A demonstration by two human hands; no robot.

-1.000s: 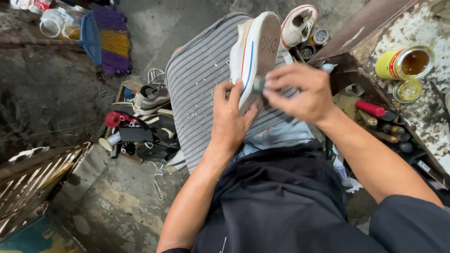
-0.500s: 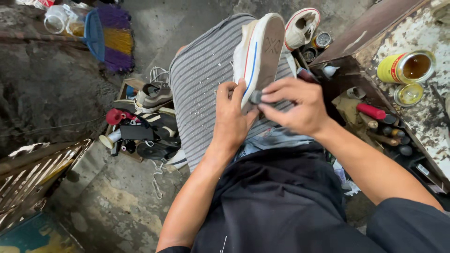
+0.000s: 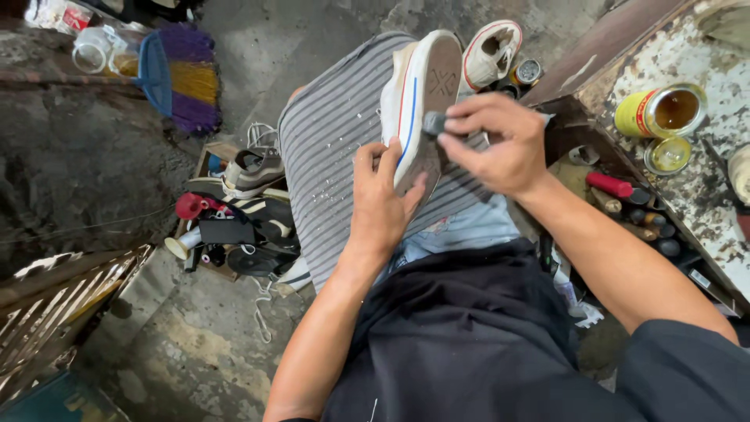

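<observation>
Head view is showing the left hand (image 3: 380,202) gripping a white sneaker (image 3: 418,105) sole-up over the striped lap cloth (image 3: 328,148); right hand (image 3: 500,141) is pinching a small dark block (image 3: 433,123) against the sole; shoe is looking light, its rubber firm, best gripped mid-sole.

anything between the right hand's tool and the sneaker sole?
Nothing visible. The right hand presses a small dark tool against the sole edge of the white sneaker, which the left hand steadies from the side on the striped cloth.
</observation>
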